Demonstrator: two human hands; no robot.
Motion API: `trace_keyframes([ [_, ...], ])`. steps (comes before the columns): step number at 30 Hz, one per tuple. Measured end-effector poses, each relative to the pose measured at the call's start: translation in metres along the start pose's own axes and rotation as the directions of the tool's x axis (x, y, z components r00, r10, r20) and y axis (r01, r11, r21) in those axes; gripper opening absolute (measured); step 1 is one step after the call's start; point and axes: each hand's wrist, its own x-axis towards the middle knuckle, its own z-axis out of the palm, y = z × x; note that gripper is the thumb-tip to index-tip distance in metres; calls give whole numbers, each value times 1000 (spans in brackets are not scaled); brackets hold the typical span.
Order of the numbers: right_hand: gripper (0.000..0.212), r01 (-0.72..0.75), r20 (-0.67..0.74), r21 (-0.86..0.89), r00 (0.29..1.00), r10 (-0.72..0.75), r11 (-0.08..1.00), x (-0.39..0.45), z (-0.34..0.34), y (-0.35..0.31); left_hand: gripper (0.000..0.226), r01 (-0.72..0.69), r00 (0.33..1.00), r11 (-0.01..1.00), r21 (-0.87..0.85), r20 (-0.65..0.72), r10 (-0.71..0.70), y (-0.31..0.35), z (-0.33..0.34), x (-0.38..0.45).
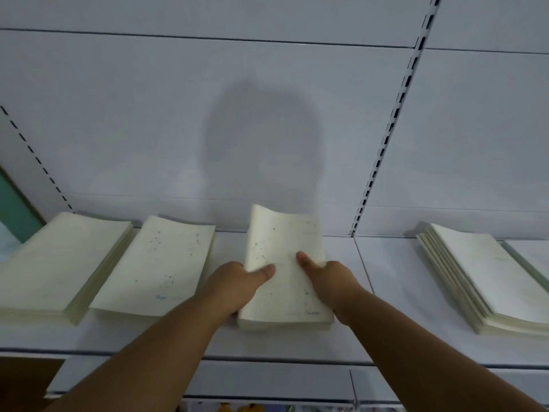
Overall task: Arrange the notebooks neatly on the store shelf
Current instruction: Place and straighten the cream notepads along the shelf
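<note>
A stack of cream notebooks [283,275] with small dotted patterns lies in the middle of the white shelf [297,343]. My left hand [234,285] grips its left edge, thumb on the top cover. My right hand [329,276] grips the right edge, thumb also on top. The stack's far end curls up slightly. Another dotted stack [154,269] lies to its left, and a plain cream stack [59,269] further left. A fanned, uneven stack [490,281] sits at the right.
The shelf's white back panel [267,129] rises behind the stacks, with slotted uprights [386,138] on it. A green object [13,209] stands at the far left. Bare shelf surface shows between the middle stack and the right stack.
</note>
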Motion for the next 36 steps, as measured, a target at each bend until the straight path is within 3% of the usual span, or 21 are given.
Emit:
trace_keyframes([
  [3, 66, -62, 8, -123, 998, 63, 990, 10, 13, 3, 75, 32, 999, 989, 142, -6, -32, -7, -2, 3],
  [7, 70, -53, -44, -353, 998, 40, 934, 19, 15, 1, 74, -15, 998, 942, 336, -55, 36, -6, -2, 4],
  [14, 70, -29, -63, -528, 998, -6, 849, 14, 12, -6, 66, -39, 999, 944, 328, 15, 37, -3, -6, 10],
  [19, 48, -33, 16, -416, 999, 44, 909, 7, 6, -12, 55, -19, 1000, 978, 206, 18, 16, -3, -4, 13],
  [24, 45, -48, 14, -295, 998, 54, 954, 9, 10, -13, 54, -31, 999, 977, 211, -14, 35, -2, -7, 15],
  [36, 49, -53, 4, -351, 998, 58, 935, 6, 18, -18, 58, -15, 1000, 964, 264, 9, 13, 1, -17, 14],
])
